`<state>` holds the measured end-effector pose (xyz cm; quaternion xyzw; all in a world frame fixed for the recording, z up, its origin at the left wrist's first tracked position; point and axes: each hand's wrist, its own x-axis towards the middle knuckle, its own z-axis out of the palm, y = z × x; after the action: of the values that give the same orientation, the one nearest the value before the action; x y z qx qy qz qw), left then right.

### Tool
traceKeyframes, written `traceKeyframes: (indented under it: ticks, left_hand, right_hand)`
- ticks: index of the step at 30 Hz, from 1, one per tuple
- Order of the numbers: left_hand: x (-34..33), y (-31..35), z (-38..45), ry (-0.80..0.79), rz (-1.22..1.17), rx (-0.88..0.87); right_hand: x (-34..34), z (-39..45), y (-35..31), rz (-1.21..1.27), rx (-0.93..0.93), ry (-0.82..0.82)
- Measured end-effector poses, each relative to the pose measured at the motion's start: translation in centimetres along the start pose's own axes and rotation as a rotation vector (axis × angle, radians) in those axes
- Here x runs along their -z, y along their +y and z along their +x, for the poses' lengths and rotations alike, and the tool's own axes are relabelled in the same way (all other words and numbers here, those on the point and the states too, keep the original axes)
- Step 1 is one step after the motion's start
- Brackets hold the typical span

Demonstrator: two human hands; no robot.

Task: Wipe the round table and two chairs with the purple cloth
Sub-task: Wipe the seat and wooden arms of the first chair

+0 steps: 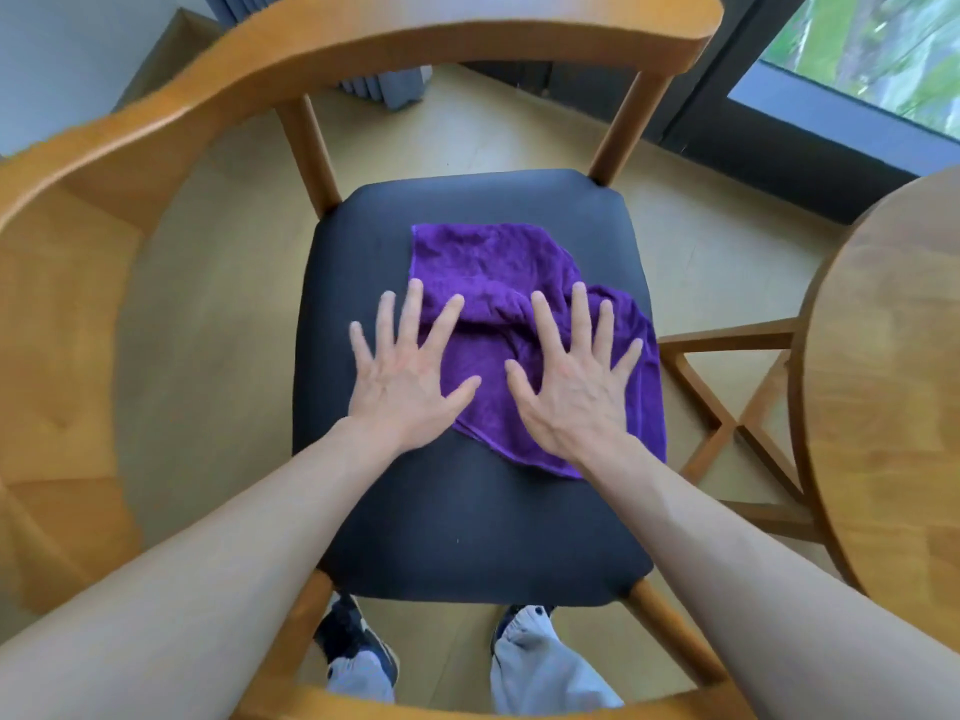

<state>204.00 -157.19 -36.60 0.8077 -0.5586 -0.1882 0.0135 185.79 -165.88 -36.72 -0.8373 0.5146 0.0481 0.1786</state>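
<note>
The purple cloth (pixel 524 324) lies rumpled on the black seat (pixel 457 511) of the wooden chair (pixel 363 39) at centre frame. The left hand (pixel 402 376) lies flat with fingers spread, released, its fingers on the cloth's left edge. The right hand (pixel 576 387) presses flat on the cloth, fingers straight. At the right edge stands the round worktop (pixel 883 366), apparently apart from the chair.
</note>
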Motion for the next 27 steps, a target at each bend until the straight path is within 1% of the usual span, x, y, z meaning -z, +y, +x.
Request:
traceKeyframes:
  ticks: [3,4,5,7,9,10,12,14,17,21,25,27]
  left_hand:
    - [-0.5,-2.4,1.2,0.049,-0.131,0.233]
    - [-0.5,-3.5,1.4,0.025,-0.192,0.298]
    - [-0.4,-4.6,1.6,-0.035,-0.227,0.322]
    - [0.3,-7.0,1.4,-0.202,-0.228,0.277]
    - [1.8,-9.0,1.3,-0.332,-0.207,0.203]
    - [2.4,-9.6,1.2,-0.365,-0.168,0.163]
    - [3.0,-9.7,1.2,-0.371,-0.064,0.108]
    - [3.2,-8.8,1.1,-0.359,-0.005,0.113]
    - [3.3,-7.8,1.0,-0.332,0.002,0.125]
    - [3.9,-7.7,0.7,-0.3,-0.027,0.125]
    - [3.9,-8.2,0.4,-0.28,-0.062,0.126]
    - [3.6,-8.6,0.4,-0.261,-0.097,0.124]
  right_hand:
    - [-2.5,3.1,-1.5,-0.04,-0.08,-0.012]
    - [-3.2,4.0,-2.5,-0.044,-0.109,0.003]
    - [-3.7,4.9,-3.4,-0.038,-0.135,0.024]
    - [-4.6,6.1,-5.0,-0.029,-0.164,0.064]
    - [-5.0,6.8,-5.7,-0.025,-0.184,0.103]
    - [-5.1,7.1,-5.9,-0.022,-0.192,0.118]
    - [-5.3,7.7,-7.3,0.001,-0.186,0.148]
    - [-5.7,8.0,-10.1,0.032,-0.089,0.157]
    - [-6.7,7.0,-12.8,-0.013,0.154,0.171]
    - [-6.1,6.0,-9.7,-0.056,0.295,0.171]
    - [-5.0,6.5,-6.1,-0.128,0.488,0.128]
    - [-4.3,8.0,-4.7,-0.153,0.511,0.143]
